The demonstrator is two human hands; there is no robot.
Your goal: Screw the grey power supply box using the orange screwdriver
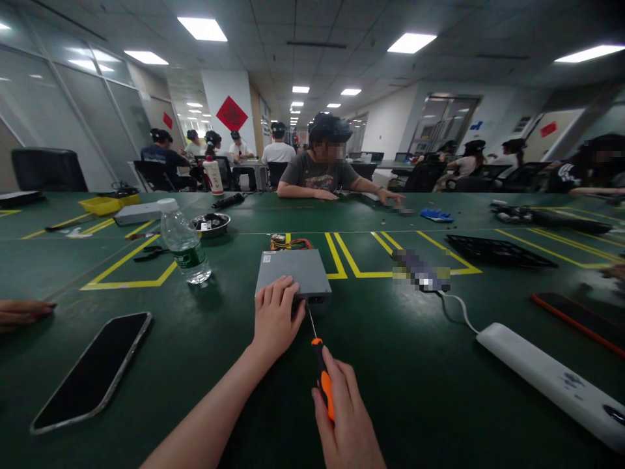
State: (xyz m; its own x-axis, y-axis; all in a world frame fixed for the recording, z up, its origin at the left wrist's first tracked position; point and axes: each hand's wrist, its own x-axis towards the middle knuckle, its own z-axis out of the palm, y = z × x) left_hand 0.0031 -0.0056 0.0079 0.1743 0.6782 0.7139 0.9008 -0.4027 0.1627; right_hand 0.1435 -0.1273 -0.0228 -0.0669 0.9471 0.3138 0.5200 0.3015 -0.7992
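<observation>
A grey metal computer power supply (pixel 307 270) lies on the green table, its bundle of coloured wires (pixel 293 243) at the far side. My left hand (pixel 276 316) grips the near left part of the box, fingers on its top and thumb at the near face. In my right hand (pixel 346 407) is an orange and black screwdriver (pixel 325 378), pointing away from me. Its thin shaft reaches the near face of the power supply, below the socket. Whether the tip sits in a screw is too small to tell.
Left of the power supply stand a water bottle (pixel 185 244) and a metal bowl (pixel 212 224) of small parts. A phone (pixel 95 371) lies near left, a white power strip (pixel 547 378) near right. Across the table sits a person (pixel 319 169); another person's hand (pixel 24 312) rests at the left edge.
</observation>
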